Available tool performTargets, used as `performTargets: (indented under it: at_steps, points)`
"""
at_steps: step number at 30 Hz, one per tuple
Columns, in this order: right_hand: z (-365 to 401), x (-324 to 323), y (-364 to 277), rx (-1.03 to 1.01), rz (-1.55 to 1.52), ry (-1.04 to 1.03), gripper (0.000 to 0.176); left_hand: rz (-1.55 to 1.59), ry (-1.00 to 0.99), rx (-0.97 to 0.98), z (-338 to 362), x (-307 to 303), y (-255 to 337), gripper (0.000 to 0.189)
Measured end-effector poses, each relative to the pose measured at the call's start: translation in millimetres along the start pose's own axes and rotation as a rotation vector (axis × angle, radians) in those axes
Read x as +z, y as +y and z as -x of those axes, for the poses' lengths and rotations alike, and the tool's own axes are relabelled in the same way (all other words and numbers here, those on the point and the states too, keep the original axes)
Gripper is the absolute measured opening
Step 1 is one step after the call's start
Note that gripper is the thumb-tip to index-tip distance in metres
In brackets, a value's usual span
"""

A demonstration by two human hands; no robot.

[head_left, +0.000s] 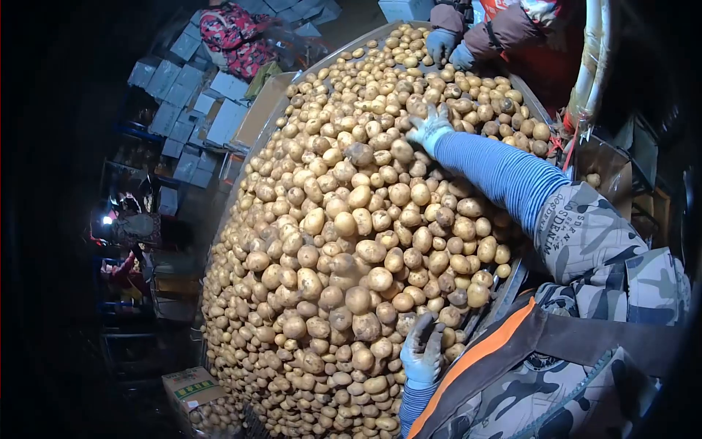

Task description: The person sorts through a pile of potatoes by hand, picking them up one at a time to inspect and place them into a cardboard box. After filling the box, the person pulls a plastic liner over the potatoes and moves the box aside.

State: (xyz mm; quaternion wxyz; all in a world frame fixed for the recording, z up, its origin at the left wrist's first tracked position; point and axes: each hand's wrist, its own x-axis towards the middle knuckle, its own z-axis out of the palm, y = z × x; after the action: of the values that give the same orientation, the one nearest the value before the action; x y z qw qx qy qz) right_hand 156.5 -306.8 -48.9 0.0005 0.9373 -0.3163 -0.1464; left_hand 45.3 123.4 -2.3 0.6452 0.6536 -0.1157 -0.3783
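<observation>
A large heap of potatoes (351,227) fills the wide table in front of me. My right hand (431,128), in a pale glove below a blue striped sleeve, reaches across the far part of the heap. Its fingers are spread and rest on potatoes. Nearer my body, my left hand (422,355) wears a glove with dark, soiled fingers. Thumb and fingers stand apart at the near edge of the heap, beside several potatoes, and I see nothing held between them.
A co-worker's gloved hands (447,50) touch the heap at the top. Stacked cartons (175,88) stand upper left, near a person in a patterned jacket (234,36). An open carton (194,386) with potatoes sits lower left. A wrapped pole (591,66) rises at upper right.
</observation>
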Motion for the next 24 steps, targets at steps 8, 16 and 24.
performTargets:
  at_steps: [8, 16, 24]
  points:
    - [-10, -66, -23, -0.251, -0.283, 0.149, 0.058, 0.050, -0.027, 0.014, -9, 0, 4, 0.040]
    - [-17, -32, -84, -0.322, -0.531, 0.315, 0.067, -0.037, -0.059, -0.035, -15, -1, 18, 0.037]
    - [133, -1, 32, -0.332, -2.158, -0.122, 0.081, -0.273, -0.267, 0.107, -20, 21, 20, 0.035]
